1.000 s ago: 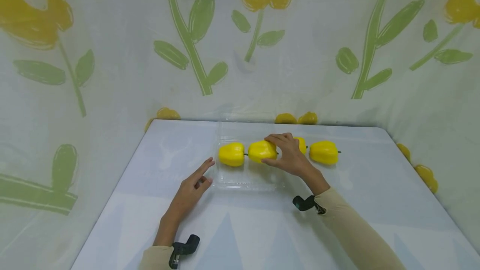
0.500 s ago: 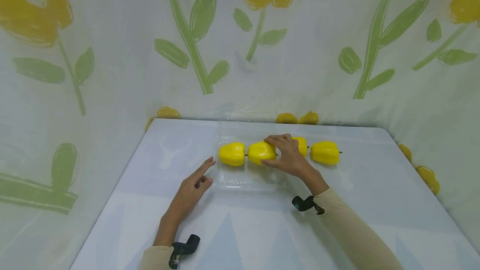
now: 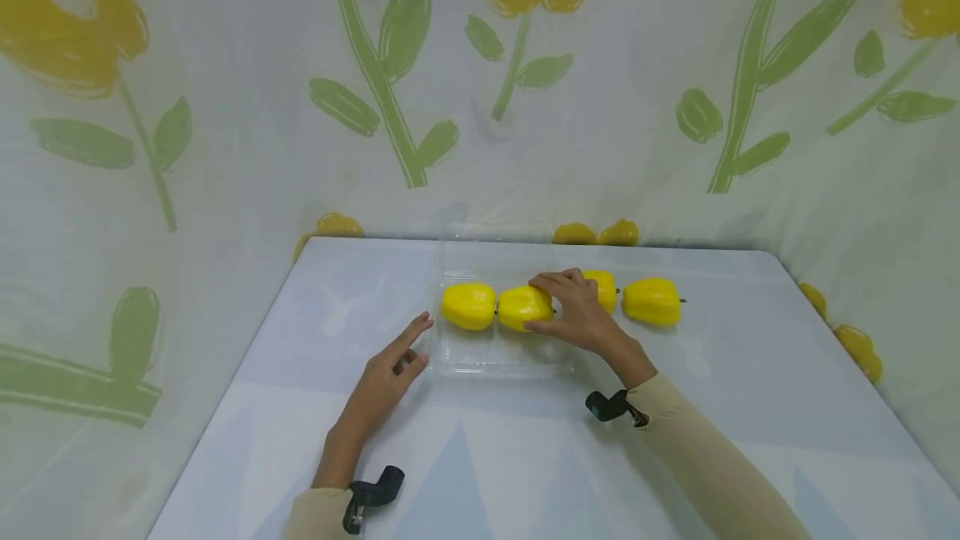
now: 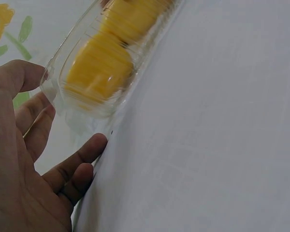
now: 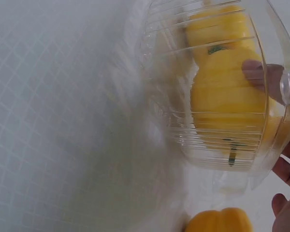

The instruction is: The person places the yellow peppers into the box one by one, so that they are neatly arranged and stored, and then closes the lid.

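Observation:
In the head view, a clear plastic container [image 3: 487, 367] lies on the table with two yellow bell peppers inside, stems to the right. The left bell pepper [image 3: 468, 307] rests by the container's left wall. My right hand [image 3: 581, 315] holds the second bell pepper [image 3: 522, 308] between thumb and fingers; the left wrist view shows both peppers blurred through the plastic. At the container's left edge, my left hand [image 3: 386, 377] touches the rim with loosely extended fingers. In the left wrist view, fingertips [image 4: 97, 144] of that hand lie just below the container.
Right of the container, one bell pepper [image 3: 602, 290] is partly hidden behind my right hand. Another bell pepper [image 3: 651, 302] lies further right on the white table [image 3: 750, 390]. A flower-printed curtain [image 3: 600, 148] hangs behind the table's back edge.
The gap between the two peppers in the container has narrowed slightly, with the held one now up against the other's stem. Both hands stay in nearly the same place.

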{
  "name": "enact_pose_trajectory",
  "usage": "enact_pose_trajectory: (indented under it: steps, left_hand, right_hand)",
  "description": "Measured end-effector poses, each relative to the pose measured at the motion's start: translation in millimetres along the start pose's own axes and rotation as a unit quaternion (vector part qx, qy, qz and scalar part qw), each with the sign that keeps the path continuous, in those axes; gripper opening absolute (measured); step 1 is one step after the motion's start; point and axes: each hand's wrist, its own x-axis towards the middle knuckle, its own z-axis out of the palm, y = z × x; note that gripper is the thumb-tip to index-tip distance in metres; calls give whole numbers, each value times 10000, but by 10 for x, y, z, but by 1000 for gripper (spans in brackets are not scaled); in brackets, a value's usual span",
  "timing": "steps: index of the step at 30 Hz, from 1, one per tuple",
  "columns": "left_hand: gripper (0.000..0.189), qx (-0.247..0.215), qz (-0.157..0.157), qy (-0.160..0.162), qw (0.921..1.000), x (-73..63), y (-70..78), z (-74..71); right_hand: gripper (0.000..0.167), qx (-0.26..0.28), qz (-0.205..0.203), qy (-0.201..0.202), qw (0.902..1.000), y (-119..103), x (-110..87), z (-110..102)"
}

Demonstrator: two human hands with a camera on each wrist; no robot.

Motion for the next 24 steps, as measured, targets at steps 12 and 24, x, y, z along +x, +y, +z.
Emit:
enact_pose_trajectory:
  steps: [12, 24]
  left_hand:
    - [51, 21, -27, -40, 10000, 10, 7, 33]
    - [52, 100, -15, 7, 9999, 4, -8, 7]
  right_hand:
    - [76, -287, 74, -208, 9993, 36, -34, 23]
    - [79, -154, 75, -160, 9997, 44, -80, -59]
